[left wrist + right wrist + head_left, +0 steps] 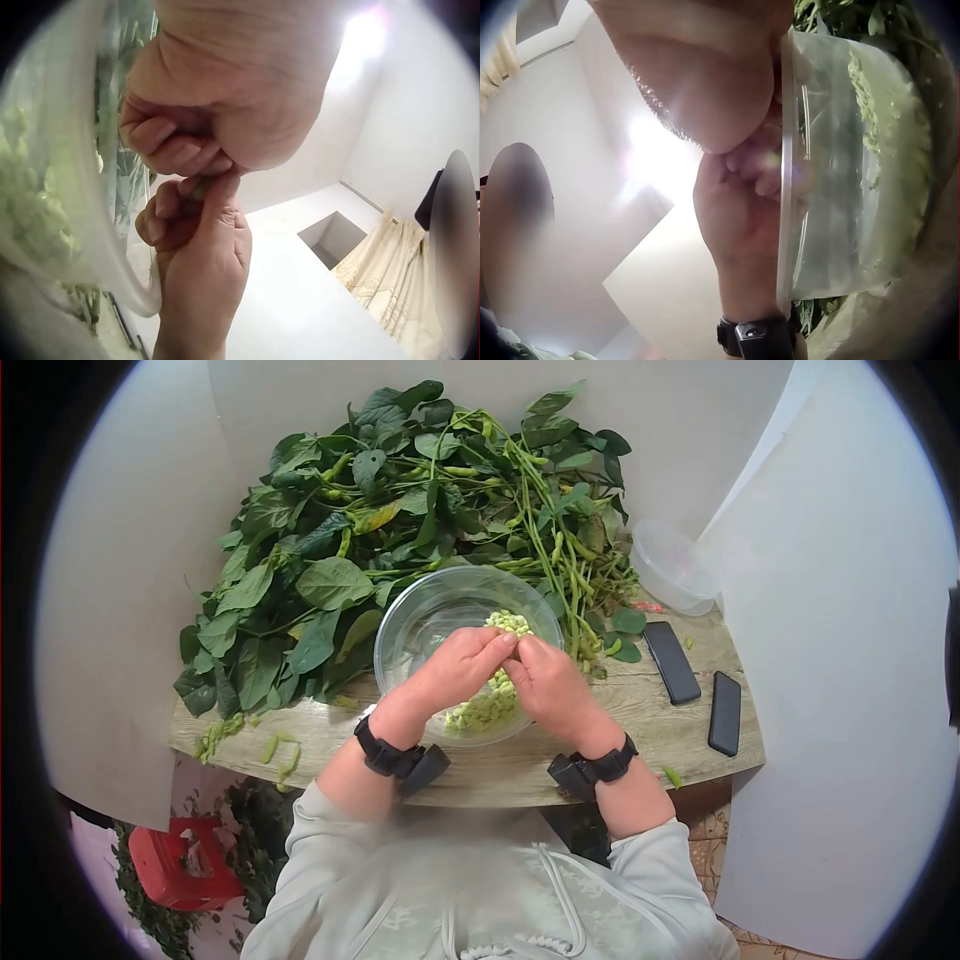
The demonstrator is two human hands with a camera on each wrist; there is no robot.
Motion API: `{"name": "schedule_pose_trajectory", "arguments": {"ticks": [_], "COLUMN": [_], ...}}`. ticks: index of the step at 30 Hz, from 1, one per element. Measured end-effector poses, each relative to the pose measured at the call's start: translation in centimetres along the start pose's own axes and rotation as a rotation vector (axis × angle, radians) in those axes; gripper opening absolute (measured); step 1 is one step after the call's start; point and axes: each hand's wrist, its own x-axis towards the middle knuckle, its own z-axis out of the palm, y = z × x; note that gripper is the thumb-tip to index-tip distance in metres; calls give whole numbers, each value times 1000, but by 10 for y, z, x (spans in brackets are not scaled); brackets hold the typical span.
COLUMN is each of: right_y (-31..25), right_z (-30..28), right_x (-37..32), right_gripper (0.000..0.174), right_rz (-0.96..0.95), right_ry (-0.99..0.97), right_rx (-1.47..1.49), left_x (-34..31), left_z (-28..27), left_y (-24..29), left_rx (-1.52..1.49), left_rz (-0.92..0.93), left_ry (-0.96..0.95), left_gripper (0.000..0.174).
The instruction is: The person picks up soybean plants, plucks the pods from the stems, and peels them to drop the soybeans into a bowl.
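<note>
Over a clear plastic bowl (400,618) my left hand (462,666) and right hand (553,682) meet at the fingertips. Between them, a green sliver of a soybean pod (199,187) shows in the left wrist view; curled fingers hide the rest. Both hands pinch it with thumb and fingers. Below the hands, shelled green soybeans (480,712) cover part of the bowl's bottom. From the right wrist view, the bowl's side (829,225) stands close beside the hands, with the beans (866,105) visible through it.
Leafy soybean plants (335,582) with pods are heaped behind the bowl. Empty-looking pods (225,735) lie at the table's left. A second clear tub (672,570) and two black phone-like objects (672,663) are on the right. A red stool (185,865) stands below left.
</note>
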Motion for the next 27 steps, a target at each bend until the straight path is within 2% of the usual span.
{"name": "schedule_pose_trajectory", "arguments": {"ticks": [3, 5, 11, 13, 18, 21, 23, 25, 27], "right_y": [-4, -4, 5, 5, 0, 2, 0, -1, -1], "right_z": [-6, -5, -6, -6, -7, -11, -7, -4, -4], "right_x": [1, 1, -1, -1, 0, 5, 3, 1, 3], "right_gripper": [9, 6, 11, 11, 5, 7, 10, 11, 12], "right_rz": [25, -40, -53, -68, -74, -117, -167, -147, -143], "right_ry": [-55, -40, -113, -110, -53, -115, -8, -16, -13], "right_rx": [53, 29, -76, -81, -52, -190, -305, -325, -348], "left_x": [1, 0, 2, 1, 0, 3, 2, 2, 2], "left_z": [-3, -3, 0, 0, 1, 0, 1, 2, 4], "left_y": [-1, -1, -7, -3, -2, -6, -9, -8, -11], "left_rx": [2, 30, 257, 368, 397, 401, 378, 559, 559], "left_rz": [-24, -40, 86, 32, 26, 27, -19, 204, 185], "left_ry": [19, 36, 83, 53, 50, 62, 59, 139, 141], "left_gripper": [36, 36, 41, 42, 44, 40, 37, 30, 26]}}
